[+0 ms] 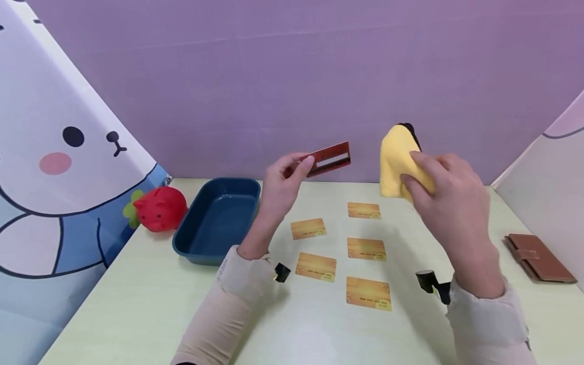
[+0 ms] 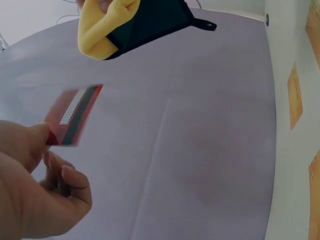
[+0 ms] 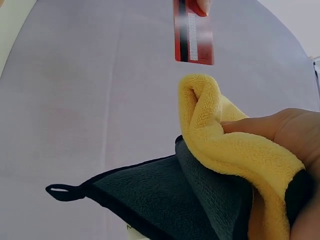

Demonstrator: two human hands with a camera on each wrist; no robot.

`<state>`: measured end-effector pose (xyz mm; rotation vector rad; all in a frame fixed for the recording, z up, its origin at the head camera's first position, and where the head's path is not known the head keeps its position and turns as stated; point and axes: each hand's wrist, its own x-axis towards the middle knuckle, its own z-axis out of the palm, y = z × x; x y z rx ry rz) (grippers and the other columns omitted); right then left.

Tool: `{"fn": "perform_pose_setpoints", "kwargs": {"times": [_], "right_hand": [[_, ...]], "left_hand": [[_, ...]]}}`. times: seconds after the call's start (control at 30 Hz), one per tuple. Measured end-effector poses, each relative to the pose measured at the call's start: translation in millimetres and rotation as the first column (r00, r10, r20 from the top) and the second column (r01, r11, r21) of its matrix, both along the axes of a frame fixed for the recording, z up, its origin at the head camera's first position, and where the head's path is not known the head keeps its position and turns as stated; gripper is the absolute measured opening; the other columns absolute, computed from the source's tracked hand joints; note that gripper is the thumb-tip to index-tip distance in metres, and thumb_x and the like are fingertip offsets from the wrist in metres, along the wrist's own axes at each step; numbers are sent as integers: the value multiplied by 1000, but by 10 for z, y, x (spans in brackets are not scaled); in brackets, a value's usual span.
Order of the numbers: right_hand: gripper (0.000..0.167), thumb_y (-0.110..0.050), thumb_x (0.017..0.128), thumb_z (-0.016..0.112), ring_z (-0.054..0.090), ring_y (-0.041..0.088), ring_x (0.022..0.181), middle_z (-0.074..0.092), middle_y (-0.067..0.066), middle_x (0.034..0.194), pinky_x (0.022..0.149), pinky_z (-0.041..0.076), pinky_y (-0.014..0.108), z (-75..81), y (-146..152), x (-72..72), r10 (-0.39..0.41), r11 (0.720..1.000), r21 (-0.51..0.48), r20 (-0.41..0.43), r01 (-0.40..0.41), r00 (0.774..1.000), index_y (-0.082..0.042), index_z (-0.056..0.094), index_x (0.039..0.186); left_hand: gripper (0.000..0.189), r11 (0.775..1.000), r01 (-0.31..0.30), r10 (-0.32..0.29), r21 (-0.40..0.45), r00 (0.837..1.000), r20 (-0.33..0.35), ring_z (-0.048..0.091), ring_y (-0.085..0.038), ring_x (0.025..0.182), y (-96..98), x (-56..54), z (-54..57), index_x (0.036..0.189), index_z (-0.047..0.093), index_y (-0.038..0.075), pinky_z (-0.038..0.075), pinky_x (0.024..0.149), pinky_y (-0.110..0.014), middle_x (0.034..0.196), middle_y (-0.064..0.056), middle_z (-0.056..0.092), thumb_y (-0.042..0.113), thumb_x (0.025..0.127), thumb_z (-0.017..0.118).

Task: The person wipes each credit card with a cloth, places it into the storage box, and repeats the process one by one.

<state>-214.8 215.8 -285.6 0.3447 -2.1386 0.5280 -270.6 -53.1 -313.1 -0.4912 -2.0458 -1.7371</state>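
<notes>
Raised above the table, my left hand (image 1: pixel 282 185) pinches a red card (image 1: pixel 329 159) at one end between thumb and fingers. The card's back faces the head camera, with a dark stripe and a white signature strip; the left wrist view shows the same red card (image 2: pixel 75 115). My right hand (image 1: pixel 456 203) grips a folded cloth (image 1: pixel 399 159), yellow on one side and dark grey on the other. A black hanging loop (image 3: pixel 65 192) sticks out from the cloth's corner in the right wrist view. Card and cloth are apart.
Several gold cards, such as the nearest gold card (image 1: pixel 368 292), lie spread on the table (image 1: pixel 137 304). A dark blue tray (image 1: pixel 218 220) and a red piggy bank (image 1: pixel 161 209) stand at the left. At the right edge lies a brown wallet (image 1: pixel 540 257).
</notes>
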Motion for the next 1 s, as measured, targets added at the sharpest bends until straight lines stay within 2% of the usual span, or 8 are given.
{"fn": "perform_pose_setpoints", "kwargs": {"times": [0.07,0.13,0.23,0.33,0.53,0.67,0.8,1.0], "right_hand": [[35,-13,84,78,60,44,87,68,23,100,67,44,55,5,-8,7,9,1000,3,-16,-9,1000,-8,73,119],[35,-13,84,79,60,43,87,67,23,99,68,44,55,6,-15,10,19,1000,6,-32,-19,999,-8,73,118],[35,-12,83,79,60,44,86,68,23,98,67,44,55,1,-27,11,28,1000,-1,-54,-28,998,-7,73,117],[36,-12,82,80,60,44,86,68,24,99,67,44,56,2,-40,5,32,999,-8,-76,-33,997,-7,73,117],[34,-11,82,79,61,44,85,68,24,96,66,45,56,31,-93,-12,62,998,7,-135,-61,989,-7,74,115],[32,-12,84,78,60,43,82,67,24,94,67,47,54,10,-131,-16,106,993,64,-149,-97,983,-6,74,116],[33,-14,86,78,59,41,78,68,23,94,65,47,50,-40,-182,-19,126,985,132,-138,-108,982,-6,74,118],[37,-8,79,82,58,41,73,68,21,91,62,44,50,-106,-277,-54,133,984,140,-166,-111,977,-12,76,116]], "left_hand": [[27,999,30,-30,17,999,41,56,-23,80,-6,3,10,118,72,6,44,64,-22,97,-8,62,25,99,64],[28,994,91,-95,54,991,92,62,-26,92,-2,3,22,122,69,5,52,71,-22,111,-11,65,22,101,62],[31,974,190,-209,125,966,155,69,-34,101,13,10,36,131,61,5,58,76,-24,122,-17,65,17,103,57],[37,959,242,-266,151,948,172,71,-39,103,42,14,49,138,55,7,59,78,-26,123,-19,64,13,102,57],[45,964,234,-247,126,964,101,74,-33,86,128,3,59,142,51,10,59,72,-27,105,-24,69,8,98,63],[43,975,204,-211,86,973,88,73,-32,84,184,22,18,139,52,13,57,70,-28,97,-20,73,11,98,65],[40,982,190,-191,23,978,85,69,-23,81,236,40,-45,136,55,14,56,71,-30,95,-16,74,11,97,66],[42,982,185,-183,-25,980,81,68,-13,76,314,56,-84,136,58,14,51,66,-27,97,-15,75,8,96,67]]}}
